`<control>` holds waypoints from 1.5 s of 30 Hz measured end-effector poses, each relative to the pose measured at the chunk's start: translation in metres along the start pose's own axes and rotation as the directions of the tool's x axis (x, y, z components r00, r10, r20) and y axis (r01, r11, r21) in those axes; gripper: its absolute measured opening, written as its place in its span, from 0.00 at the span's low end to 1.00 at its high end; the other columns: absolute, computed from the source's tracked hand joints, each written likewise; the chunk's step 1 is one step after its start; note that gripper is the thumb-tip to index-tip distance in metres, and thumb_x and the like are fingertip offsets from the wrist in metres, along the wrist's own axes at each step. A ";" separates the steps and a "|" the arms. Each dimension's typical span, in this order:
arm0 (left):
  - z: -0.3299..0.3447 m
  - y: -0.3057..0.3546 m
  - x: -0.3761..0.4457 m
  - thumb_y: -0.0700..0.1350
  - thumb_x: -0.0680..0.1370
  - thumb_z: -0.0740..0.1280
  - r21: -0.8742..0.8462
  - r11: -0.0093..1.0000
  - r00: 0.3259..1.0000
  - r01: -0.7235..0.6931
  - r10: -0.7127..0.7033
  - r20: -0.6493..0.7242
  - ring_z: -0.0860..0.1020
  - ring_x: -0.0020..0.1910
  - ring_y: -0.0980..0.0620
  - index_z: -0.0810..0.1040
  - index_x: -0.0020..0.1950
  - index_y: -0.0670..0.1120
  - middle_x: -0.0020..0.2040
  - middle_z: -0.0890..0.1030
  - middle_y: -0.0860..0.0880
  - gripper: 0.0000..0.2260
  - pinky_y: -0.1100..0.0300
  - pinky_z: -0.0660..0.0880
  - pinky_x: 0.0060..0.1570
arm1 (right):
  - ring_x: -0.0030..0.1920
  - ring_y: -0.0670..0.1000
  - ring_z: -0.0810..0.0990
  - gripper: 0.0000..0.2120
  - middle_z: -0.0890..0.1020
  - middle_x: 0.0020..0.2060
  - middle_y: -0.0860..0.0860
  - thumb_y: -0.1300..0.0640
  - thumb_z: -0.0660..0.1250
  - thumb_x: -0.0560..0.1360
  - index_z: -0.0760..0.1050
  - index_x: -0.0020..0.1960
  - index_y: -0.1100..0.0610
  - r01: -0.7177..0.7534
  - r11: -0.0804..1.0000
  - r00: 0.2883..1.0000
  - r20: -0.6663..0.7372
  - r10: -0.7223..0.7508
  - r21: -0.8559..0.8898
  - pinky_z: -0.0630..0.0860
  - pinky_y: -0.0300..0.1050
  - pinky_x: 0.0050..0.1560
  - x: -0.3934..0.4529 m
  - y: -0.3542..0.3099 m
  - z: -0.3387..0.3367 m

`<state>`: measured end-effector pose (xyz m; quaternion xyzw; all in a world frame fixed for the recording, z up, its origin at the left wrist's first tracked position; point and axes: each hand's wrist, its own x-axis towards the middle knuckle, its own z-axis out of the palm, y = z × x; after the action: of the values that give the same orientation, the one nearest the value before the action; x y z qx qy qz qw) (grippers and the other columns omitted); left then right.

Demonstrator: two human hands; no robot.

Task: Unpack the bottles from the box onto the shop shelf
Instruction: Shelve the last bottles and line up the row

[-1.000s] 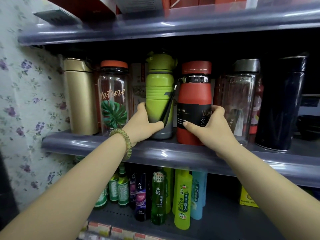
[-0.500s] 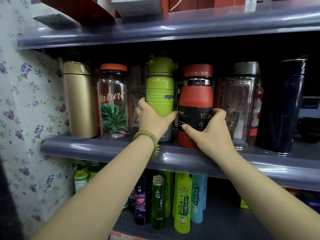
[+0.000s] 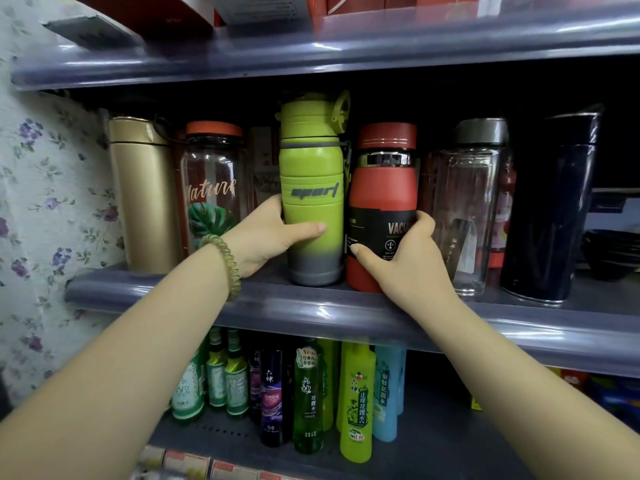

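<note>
Green sport bottle upright on the middle shelf, near its front edge, grey base down on the shelf surface, flip-cap loop at upper right. Left hand wraps its lower half from the left: thumb laid across the front, fingers gone round the far side; grip closed firmly on the bottle. Touching or just beside it on the right, red vacuum bottle with a black label band, also upright on the shelf. Right hand holds its lower right side, thumb across the front below the label, fingers curled round the right flank; grip closed on the bottle. A green coil bracelet sits on the left wrist. Left of the green bottle: clear bottle with orange lid, "Nature" lettering and a leaf print, then a gold flask next to the floral wallpaper. Right of the red bottle: clear bottle with grey lid, then a tall dark flask. Some boxed items stand behind the row, too dim to read. Upper shelf carries red boxes. Lower shelf holds small green glass bottles, dark purple bottles, and green, yellow and pale blue plastic bottles with printed labels.
</note>
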<state>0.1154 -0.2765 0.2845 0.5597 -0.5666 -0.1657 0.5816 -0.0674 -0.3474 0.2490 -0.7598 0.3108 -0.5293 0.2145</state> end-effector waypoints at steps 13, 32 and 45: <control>-0.025 -0.015 -0.010 0.44 0.67 0.75 -0.019 0.999 0.996 -0.042 0.043 0.075 0.80 0.57 0.57 0.69 0.67 0.47 0.60 0.80 0.51 0.29 0.64 0.77 0.56 | 0.59 0.56 0.72 0.43 0.68 0.64 0.58 0.51 0.77 0.64 0.55 0.68 0.60 -0.052 0.999 0.995 0.083 0.053 -0.016 0.68 0.44 0.54 0.004 -0.002 -0.008; -0.018 -0.017 -0.022 0.59 0.56 0.77 0.260 0.966 0.997 0.011 0.010 -0.078 0.78 0.60 0.53 0.71 0.65 0.55 0.60 0.80 0.55 0.39 0.50 0.73 0.64 | 0.58 0.58 0.74 0.39 0.70 0.60 0.58 0.43 0.77 0.63 0.59 0.60 0.60 -0.004 0.992 1.000 -0.012 0.002 -0.124 0.71 0.46 0.51 -0.007 -0.007 0.000; 0.032 0.013 -0.091 0.51 0.71 0.74 0.612 0.781 0.798 -0.122 0.444 -0.407 0.64 0.71 0.55 0.62 0.74 0.46 0.72 0.67 0.49 0.35 0.62 0.60 0.71 | 0.57 0.45 0.72 0.30 0.73 0.58 0.48 0.43 0.69 0.70 0.66 0.66 0.56 0.237 0.946 0.952 -0.144 -0.271 -0.220 0.71 0.39 0.56 -0.046 -0.003 -0.078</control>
<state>0.0545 -0.2117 0.2436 0.6315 -0.4866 0.2612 0.5442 -0.1512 -0.3130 0.2477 -0.7626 0.2789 -0.5823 0.0392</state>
